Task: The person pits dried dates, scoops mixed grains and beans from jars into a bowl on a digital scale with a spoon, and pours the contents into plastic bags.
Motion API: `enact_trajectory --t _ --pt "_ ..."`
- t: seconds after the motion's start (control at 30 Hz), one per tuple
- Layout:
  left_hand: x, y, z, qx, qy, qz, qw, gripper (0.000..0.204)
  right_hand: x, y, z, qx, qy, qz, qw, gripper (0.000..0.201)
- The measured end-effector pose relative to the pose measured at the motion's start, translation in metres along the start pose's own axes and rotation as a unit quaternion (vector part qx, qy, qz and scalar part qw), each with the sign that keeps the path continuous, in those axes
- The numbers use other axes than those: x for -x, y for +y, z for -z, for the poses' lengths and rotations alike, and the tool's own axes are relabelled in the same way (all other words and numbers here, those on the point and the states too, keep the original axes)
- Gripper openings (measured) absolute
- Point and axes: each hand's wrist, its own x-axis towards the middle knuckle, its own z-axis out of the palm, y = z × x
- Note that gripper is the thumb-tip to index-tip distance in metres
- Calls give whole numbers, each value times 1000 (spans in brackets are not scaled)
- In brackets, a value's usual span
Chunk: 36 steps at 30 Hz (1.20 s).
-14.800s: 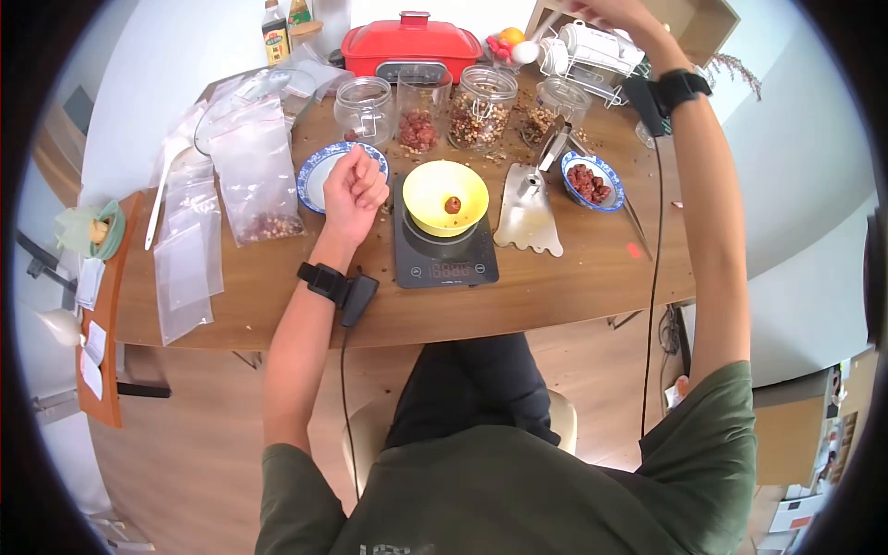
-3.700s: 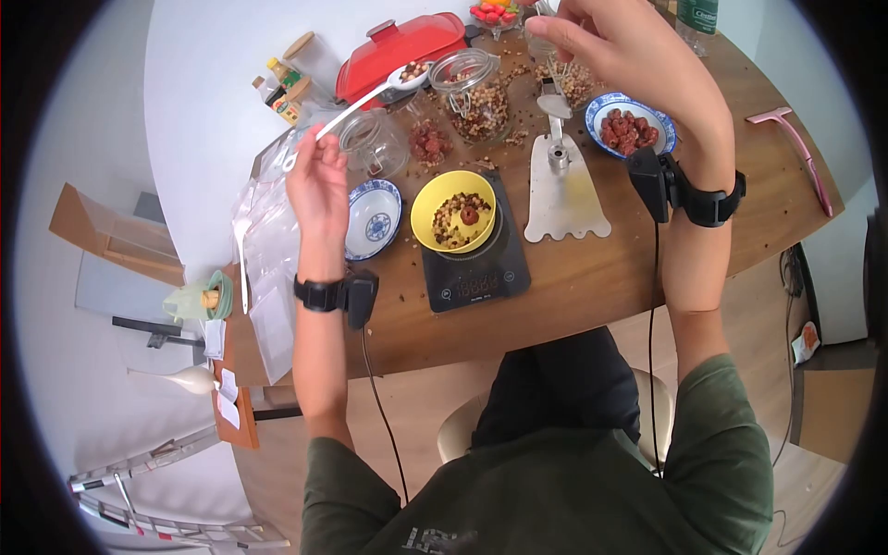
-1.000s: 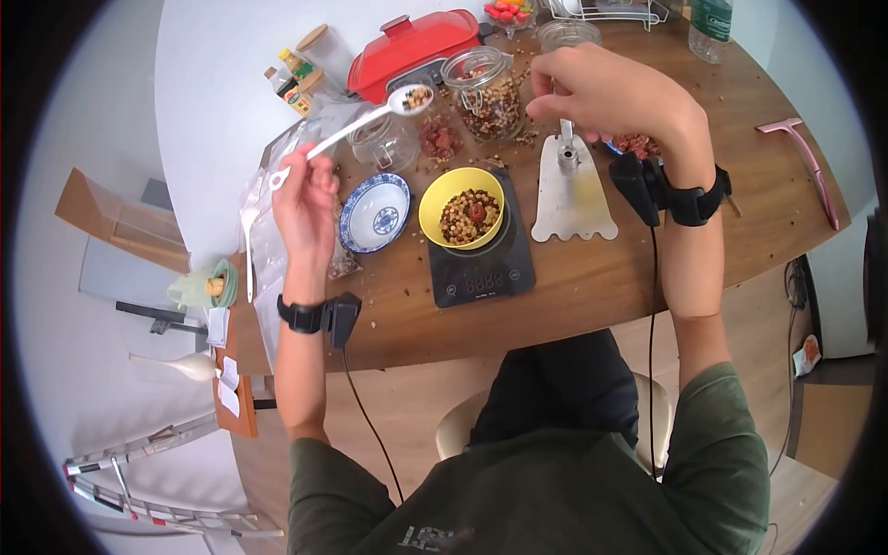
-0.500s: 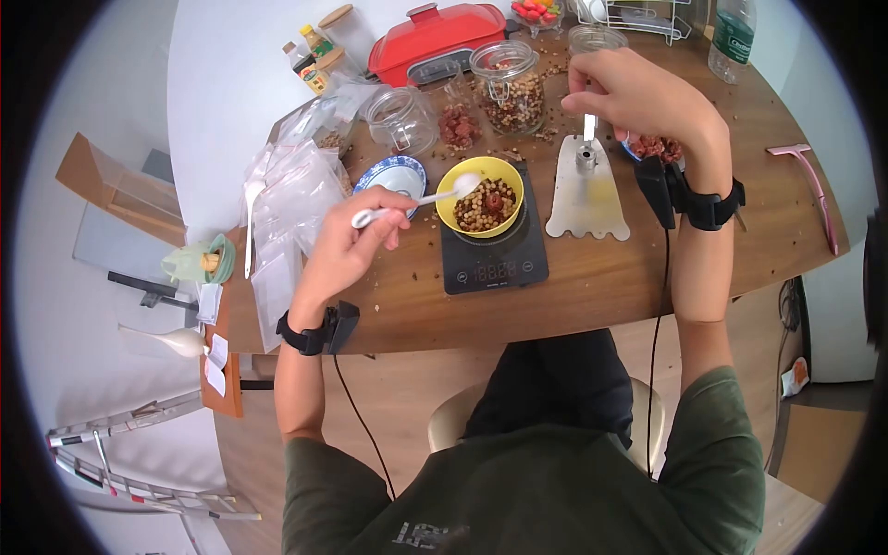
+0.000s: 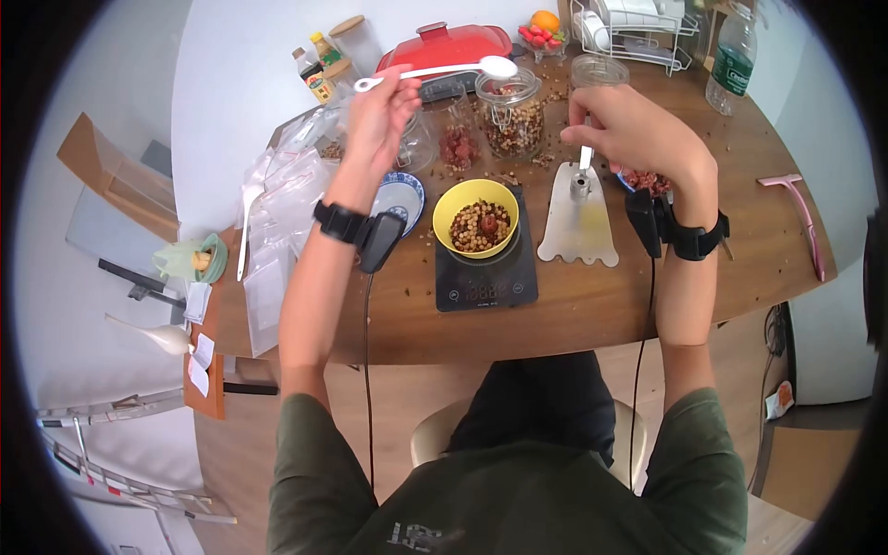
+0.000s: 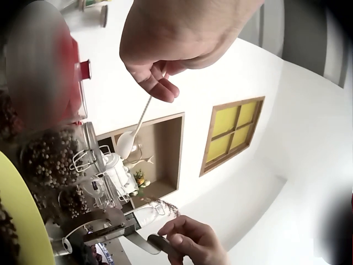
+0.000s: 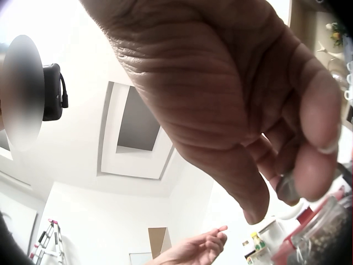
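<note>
My left hand (image 5: 376, 125) holds a long white spoon (image 5: 444, 70) by its handle, raised in front of the red pot. The spoon's bowl looks empty and overlaps the top of a glass jar of mixed beans (image 5: 513, 125) in the head view. Below it, a yellow bowl (image 5: 446, 222) sits on a black kitchen scale (image 5: 462, 289), filled with beans and one red date (image 5: 489, 224). My right hand (image 5: 643, 129) grips the lever handle (image 6: 160, 243) of a metal press with a scalloped base plate (image 5: 578, 227). Behind that wrist, a bowl of red dates (image 5: 647, 179) is partly hidden.
Plastic bags (image 5: 287, 199) and another white spoon (image 5: 246, 231) lie at the left. A blue-and-white dish (image 5: 407, 185) is partly behind the left wrist. Further back stand a red pot (image 5: 444, 46) and a dish rack (image 5: 638, 37). A water bottle (image 5: 731, 65) and pink razor-shaped tool (image 5: 805, 222) are right.
Beans have filled the yellow bowl, which earlier held only a date. In the last half second, my left hand lifted the spoon from that bowl toward the bean jar. My right hand moved down with the lever.
</note>
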Motion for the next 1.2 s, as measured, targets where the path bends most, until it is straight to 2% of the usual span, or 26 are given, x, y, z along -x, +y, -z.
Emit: enact_trajectory --t 0.03,0.07,0.13,0.17,0.23,0.27,0.3,0.37,0.57,0.63,0.7,0.83,0.97,1.03,1.13,1.17,1.2 --pt "-9 -8 0 14 -6 27 1000 23 0 -1 1 -10 -3 -9 1000 23" --pt "-13 -15 -5 16 -2 23 1000 23 1 -2 2 -5 -6 -5 1000 23" --pt "-16 -25 -14 4 -21 107 994 26 0 -3 3 2 -5 1 1000 21" --pt "-19 -35 -8 15 -45 118 992 22 -2 2 2 1 -11 10 1000 21" --pt "-10 -39 -11 38 -26 125 991 18 -5 10 -3 15 27 76 997 23" --pt "-5 -37 -10 33 -18 123 992 18 2 -6 3 -7 5 29 1000 22" --pt "0 -35 -8 34 -18 109 993 17 4 -11 5 -12 2 36 999 22" --pt "12 -30 0 30 -12 96 995 17 6 -15 5 -33 -5 -18 999 20" --pt "62 14 30 6 21 44 999 31 3 -7 2 0 10 19 1000 21" --pt "80 34 47 -9 30 38 999 34 8 -17 6 -28 0 -10 1000 21" --pt "103 58 63 -103 47 -7 994 36 6 -14 5 -21 -9 1 1000 20" --pt "139 98 112 -231 144 -54 961 29 1 -4 2 -32 -12 8 999 21" --pt "163 113 190 -291 204 -2 935 25 0 -5 3 -17 -8 1 1000 21" --pt "177 112 197 -300 219 25 928 23 0 -3 3 -8 -7 17 1000 21" --pt "189 102 184 -340 142 143 919 23 0 -2 2 -5 -5 19 1000 21" --pt "188 94 176 -336 142 144 920 23 0 -3 1 -2 -7 18 1000 21" --pt "187 87 170 -349 88 168 918 27 0 -4 1 -9 -3 12 1000 21"
